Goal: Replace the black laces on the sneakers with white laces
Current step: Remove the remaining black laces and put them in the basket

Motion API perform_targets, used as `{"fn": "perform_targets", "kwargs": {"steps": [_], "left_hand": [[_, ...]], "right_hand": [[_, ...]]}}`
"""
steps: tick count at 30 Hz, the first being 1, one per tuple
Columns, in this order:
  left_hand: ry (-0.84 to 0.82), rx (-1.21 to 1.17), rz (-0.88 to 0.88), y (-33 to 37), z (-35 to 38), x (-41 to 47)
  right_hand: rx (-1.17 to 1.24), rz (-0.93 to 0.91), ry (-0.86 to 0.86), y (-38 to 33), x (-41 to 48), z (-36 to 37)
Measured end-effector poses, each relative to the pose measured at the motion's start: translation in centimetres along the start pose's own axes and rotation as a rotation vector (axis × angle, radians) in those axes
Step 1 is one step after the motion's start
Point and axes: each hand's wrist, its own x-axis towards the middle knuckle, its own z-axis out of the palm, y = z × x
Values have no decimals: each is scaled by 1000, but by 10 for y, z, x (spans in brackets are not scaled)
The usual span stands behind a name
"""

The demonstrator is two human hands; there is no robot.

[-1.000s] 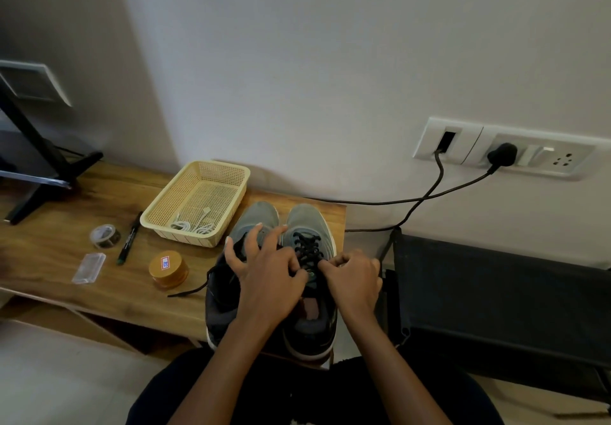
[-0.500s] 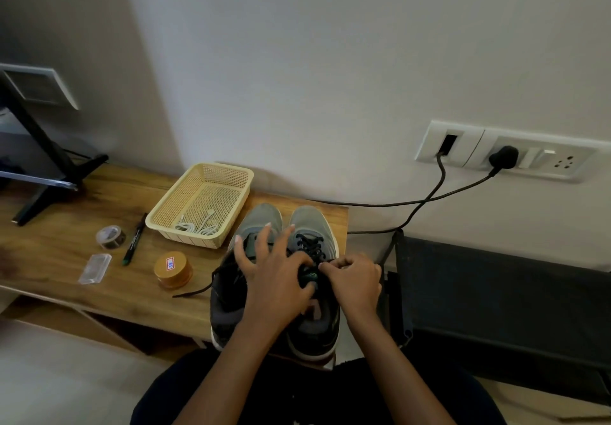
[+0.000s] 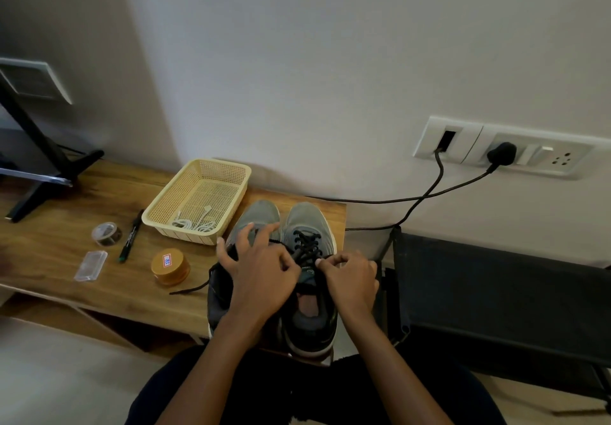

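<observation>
Two grey and black sneakers stand side by side at the right end of the wooden table (image 3: pixel 59 259). The right sneaker (image 3: pixel 309 223) still carries its black lace (image 3: pixel 305 244), criss-crossed over the tongue. My left hand (image 3: pixel 261 275) lies over the left sneaker (image 3: pixel 258 214), its fingertips pinching the lace near the right sneaker's top eyelets. My right hand (image 3: pixel 350 279) pinches the same lace from the right side. A loose black lace end (image 3: pixel 190 289) trails left onto the table. White laces (image 3: pixel 195 223) lie coiled in the cream basket (image 3: pixel 165 208).
Left of the shoes sit an orange round tin (image 3: pixel 170 266), a black marker (image 3: pixel 130 241), a tape roll (image 3: pixel 105 233) and a small clear plastic case (image 3: pixel 91 265). A black stand (image 3: pixel 39 166) occupies the far left. Cables (image 3: pixel 423 198) run from wall sockets; a dark chair (image 3: pixel 496 292) stands right.
My left hand's fingers have curled in from spread to a pinch on the lace. Both hands stay at the right sneaker's top eyelets. The view shifted slightly.
</observation>
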Motion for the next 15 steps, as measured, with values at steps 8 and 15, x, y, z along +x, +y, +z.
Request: {"fn": "perform_targets", "kwargs": {"steps": [8, 15], "left_hand": [[72, -126, -173, -13, -22, -6], [224, -39, -205, -26, -30, -4]], "right_hand": [[10, -10, 12, -1, -5, 1], [85, 19, 20, 0, -3, -4]]}}
